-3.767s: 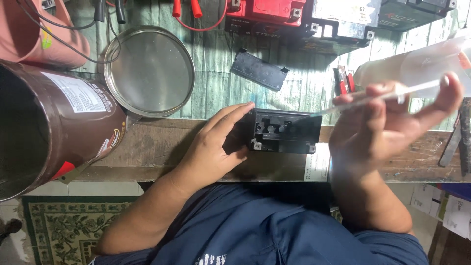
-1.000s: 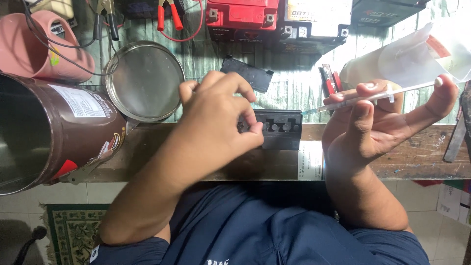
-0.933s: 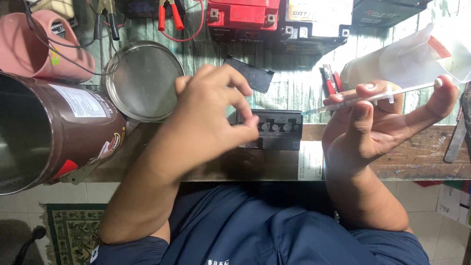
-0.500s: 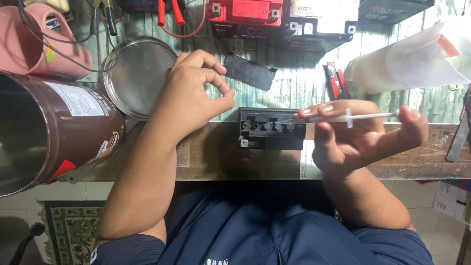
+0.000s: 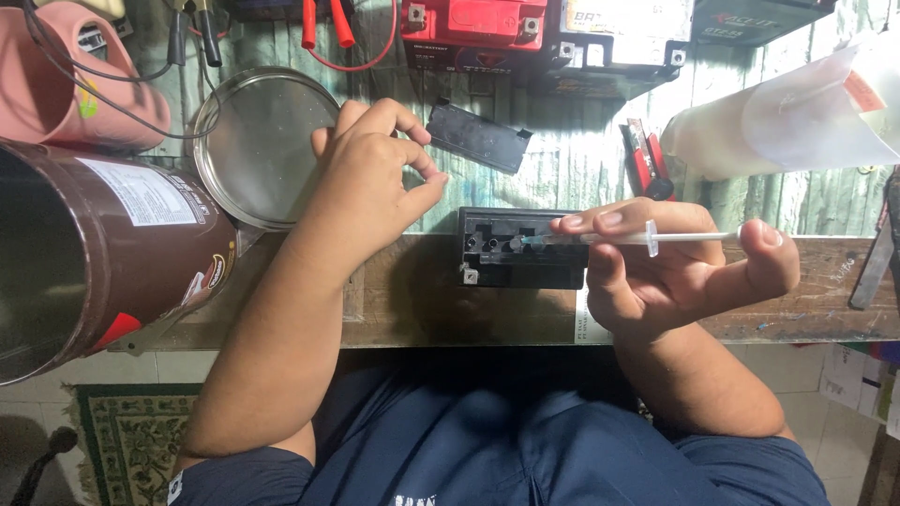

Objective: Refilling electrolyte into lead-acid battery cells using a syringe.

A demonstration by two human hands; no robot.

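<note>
A small black battery (image 5: 511, 262) with its top open stands at the bench's front edge. My right hand (image 5: 675, 272) holds a thin clear syringe (image 5: 619, 239) level, its tip over the battery's top holes and my thumb on the plunger end. My left hand (image 5: 370, 178) is raised to the left of the battery, thumb and forefinger pinched together; whether something small sits between them I cannot tell. A black flat cover (image 5: 478, 138) lies on the bench behind the battery.
A round metal lid (image 5: 253, 141) lies at the left, beside a large brown tin (image 5: 103, 244) and a pink container (image 5: 66, 80). A red battery (image 5: 473, 23) and others stand at the back. A translucent plastic bottle (image 5: 787, 117) lies at the right, near a red-handled tool (image 5: 642, 159).
My left hand lifted off the battery and drew away to the left, fingers pinched. My right hand brought the syringe down and left until its tip reached the battery's top.
</note>
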